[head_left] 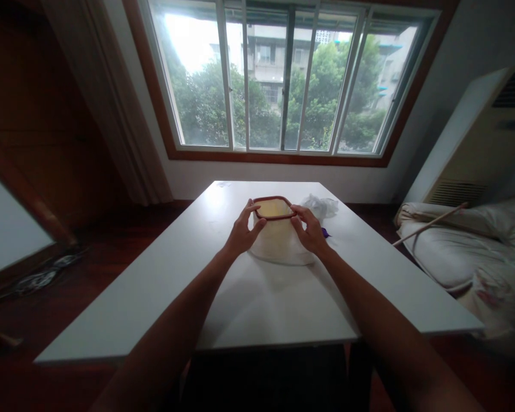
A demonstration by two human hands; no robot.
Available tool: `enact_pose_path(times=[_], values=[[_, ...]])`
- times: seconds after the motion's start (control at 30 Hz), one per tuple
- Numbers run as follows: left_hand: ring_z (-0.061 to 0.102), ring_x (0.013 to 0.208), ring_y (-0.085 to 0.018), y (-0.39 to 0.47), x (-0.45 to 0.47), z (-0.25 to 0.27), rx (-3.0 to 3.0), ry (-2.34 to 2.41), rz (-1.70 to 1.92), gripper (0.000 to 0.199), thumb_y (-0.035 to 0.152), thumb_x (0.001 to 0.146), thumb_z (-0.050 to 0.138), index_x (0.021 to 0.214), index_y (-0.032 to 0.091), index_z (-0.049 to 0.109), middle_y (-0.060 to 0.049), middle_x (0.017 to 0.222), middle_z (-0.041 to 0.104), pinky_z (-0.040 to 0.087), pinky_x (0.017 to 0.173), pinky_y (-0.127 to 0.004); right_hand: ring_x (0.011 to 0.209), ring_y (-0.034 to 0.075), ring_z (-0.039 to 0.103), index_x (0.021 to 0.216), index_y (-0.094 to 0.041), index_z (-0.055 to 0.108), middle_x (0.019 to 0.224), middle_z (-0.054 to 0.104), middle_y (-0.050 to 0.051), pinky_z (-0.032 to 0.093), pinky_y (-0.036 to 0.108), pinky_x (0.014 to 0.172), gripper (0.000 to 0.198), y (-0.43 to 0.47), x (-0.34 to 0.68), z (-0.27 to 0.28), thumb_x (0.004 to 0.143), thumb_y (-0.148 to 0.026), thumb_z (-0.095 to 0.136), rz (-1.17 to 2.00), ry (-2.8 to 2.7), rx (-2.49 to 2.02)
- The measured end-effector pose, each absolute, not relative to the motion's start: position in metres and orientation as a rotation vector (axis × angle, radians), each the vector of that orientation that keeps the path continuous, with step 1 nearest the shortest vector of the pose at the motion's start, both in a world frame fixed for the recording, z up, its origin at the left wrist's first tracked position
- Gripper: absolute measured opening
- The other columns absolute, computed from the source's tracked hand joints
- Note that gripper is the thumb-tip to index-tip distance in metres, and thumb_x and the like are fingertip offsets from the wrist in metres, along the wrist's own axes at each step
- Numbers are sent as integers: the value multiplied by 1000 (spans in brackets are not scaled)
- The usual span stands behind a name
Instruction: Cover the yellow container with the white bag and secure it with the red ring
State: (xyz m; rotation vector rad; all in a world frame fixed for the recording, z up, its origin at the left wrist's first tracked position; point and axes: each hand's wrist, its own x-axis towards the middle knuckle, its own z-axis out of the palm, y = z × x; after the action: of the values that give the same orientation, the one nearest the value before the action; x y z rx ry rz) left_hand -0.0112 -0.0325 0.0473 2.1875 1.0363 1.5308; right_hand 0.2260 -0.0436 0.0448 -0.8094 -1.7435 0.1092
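A reddish-brown embroidery hoop [274, 217], rectangular with rounded corners, is held up over the table between my two hands. Yellowish-cream cloth [278, 240] fills it and hangs down below its rim to the tabletop. On the hoop's left side, my left hand [244, 229] grips the rim, thumb at the near edge and fingers at the far side. My right hand [309, 229] grips the right corner the same way. Just beyond my right hand lies a crumpled clear plastic bag [321, 206]. A small purple item [325, 233] shows beside that hand, mostly hidden.
The white table [171, 274] stretches toward a wide window [274, 86]. At the right are an air conditioner unit [476, 131] and white covered bundles [450, 246] with a stick [431, 223] on top. Cables [47, 277] lie on the floor at the left.
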Motion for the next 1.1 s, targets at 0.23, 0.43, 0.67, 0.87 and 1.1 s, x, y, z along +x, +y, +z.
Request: enact_pose_path(times=[0.23, 0.43, 0.67, 0.87, 1.1], values=[[29, 147, -30, -32, -8, 45, 2108, 1021, 1513, 52, 52, 93, 52, 135, 22, 49, -17, 157, 32, 39, 111, -56, 110, 22, 60, 113, -26, 60, 132, 56, 11, 58, 37, 81, 27, -47, 224, 45, 92, -42, 57, 218, -1680, -815], [32, 146, -32, -34, -8, 46, 2075, 1017, 1505, 50, 53, 91, 56, 130, 22, 53, -16, 157, 34, 42, 108, -56, 110, 23, 61, 111, -24, 60, 132, 56, 11, 59, 37, 79, 28, -45, 224, 44, 90, -42, 60, 238, -1674, -810], [36, 144, -33, -32, -10, 44, 2029, 1015, 1476, 49, 55, 89, 57, 126, 23, 55, -16, 156, 36, 43, 106, -57, 112, 24, 61, 109, -25, 63, 129, 59, 10, 61, 39, 78, 34, -44, 229, 47, 82, -45, 70, 246, -1707, -823], [37, 143, -33, -30, -11, 41, 2030, 1005, 1461, 48, 54, 89, 57, 126, 23, 55, -16, 157, 34, 42, 106, -57, 113, 24, 62, 104, -24, 66, 122, 62, 9, 62, 40, 79, 34, -41, 232, 47, 79, -46, 74, 277, -1724, -799], [37, 143, -33, -29, -12, 37, 2039, 967, 1474, 47, 55, 90, 56, 124, 22, 53, -17, 157, 33, 43, 105, -55, 108, 25, 62, 98, -24, 67, 105, 66, 7, 57, 42, 83, 28, -39, 234, 50, 82, -47, 71, 155, -1755, -782]])
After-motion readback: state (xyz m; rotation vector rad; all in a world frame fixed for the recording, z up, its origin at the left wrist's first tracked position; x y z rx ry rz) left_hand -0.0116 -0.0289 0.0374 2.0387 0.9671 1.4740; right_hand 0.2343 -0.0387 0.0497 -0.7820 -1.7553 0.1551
